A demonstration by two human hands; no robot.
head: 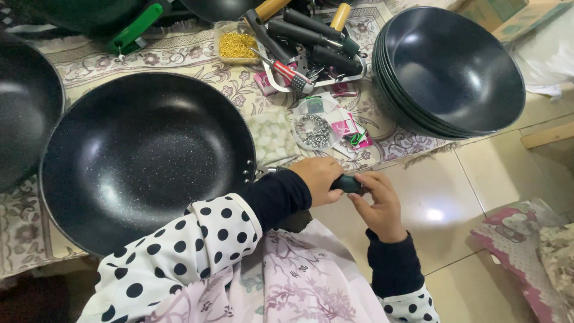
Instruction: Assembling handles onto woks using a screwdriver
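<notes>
A large black speckled wok (143,155) rests on a patterned cloth in front of me. A dark handle (345,182) sticks out from its right rim. My left hand (317,178) wraps around this handle near the rim. My right hand (378,206) pinches the handle's outer end with its fingertips. Both hands meet just right of the wok, above the tiled floor. Most of the handle is hidden under my fingers.
A stack of black woks (454,72) stands at the upper right. Spare handles and a red screwdriver (287,73) lie at the top middle, with a tub of gold screws (237,45) and a bag of washers (315,130). Another wok (27,101) sits far left. Cardboard boxes (520,15) stand behind.
</notes>
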